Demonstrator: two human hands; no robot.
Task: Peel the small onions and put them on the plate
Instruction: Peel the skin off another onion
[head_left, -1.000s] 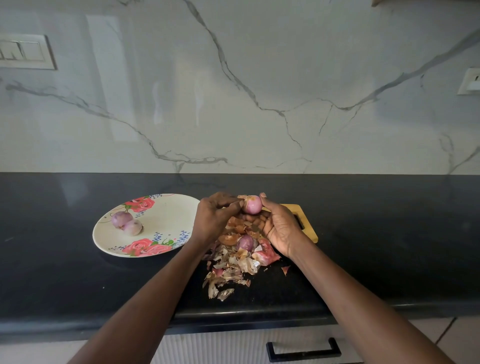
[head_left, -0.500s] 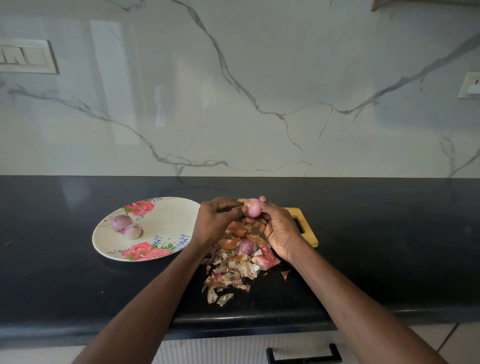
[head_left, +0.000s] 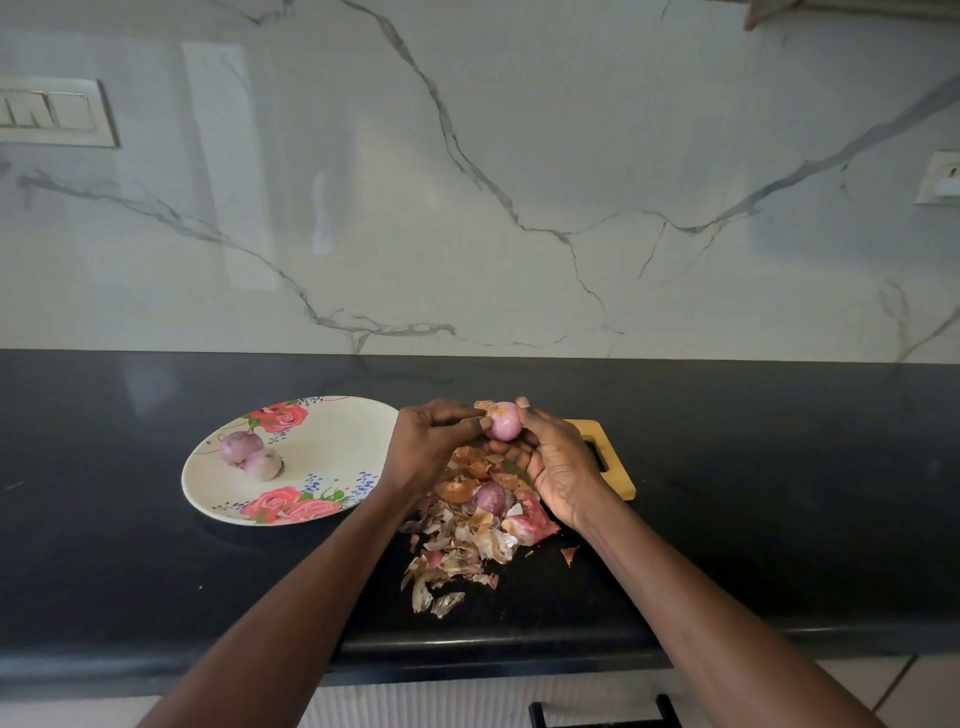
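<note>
A small pink onion (head_left: 505, 421) is held up above the counter between both hands. My right hand (head_left: 558, 462) cradles it with curled fingers and the thumb behind it. My left hand (head_left: 431, 441) pinches a bit of dry skin at the onion's top left. Under the hands lies a heap of onion peels (head_left: 467, 540) with another small onion (head_left: 490, 497) among them. To the left, a white plate (head_left: 337, 441) with pink roses holds two peeled onions (head_left: 252, 454).
The peels lie on a black countertop (head_left: 779, 493). A wooden cutting board (head_left: 608, 457) shows behind my right hand. A marble backsplash rises behind, with a switch panel (head_left: 52, 111) at left and a socket (head_left: 943, 176) at right. A drawer handle (head_left: 602, 714) sits below the counter edge.
Both hands stay together on the onion; more of its pink flesh shows and my left fingers have shifted slightly on the skin at its top.
</note>
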